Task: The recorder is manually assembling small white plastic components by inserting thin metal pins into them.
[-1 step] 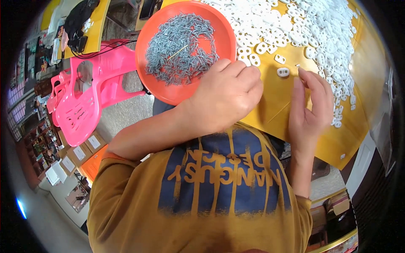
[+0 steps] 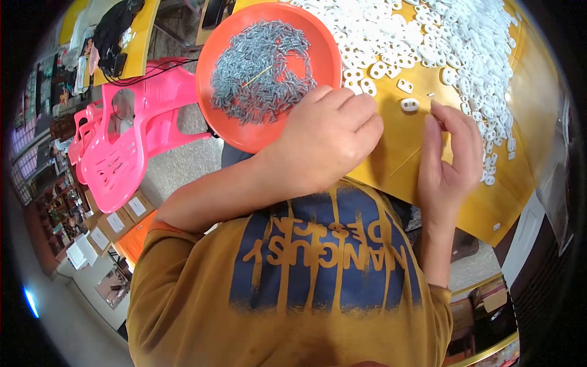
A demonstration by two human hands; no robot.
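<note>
My left hand [image 2: 333, 137] is closed, its knuckles up, just right of a round orange-red basin [image 2: 252, 136]. Its curled fingers hide whatever they may hold. A heap of small grey metal springs [image 2: 257, 70] lies in the basin, with a thin pale stick across it. My right hand [image 2: 454, 147] hovers over the yellow tabletop, thumb and index fingertips brought close together. Whether anything is between them is hidden. A tiny white bit [image 2: 431, 95] shows just beyond that index fingertip. Nearby lies a white two-holed plastic piece [image 2: 409, 104], with another [image 2: 405, 85] behind it.
A large pile of white two-holed pieces [image 2: 483, 61] spreads across the far and right side of the yellow table [image 2: 489, 211]. Pink plastic chairs [image 2: 119, 162] stand to the left. Cardboard boxes [image 2: 116, 225] sit beyond them. Clear plastic sheeting [image 2: 553, 183] hangs at the right.
My left hand has shifted very slightly, and my right fingertips have dropped a little toward me. The basin and the white pieces appear unchanged.
</note>
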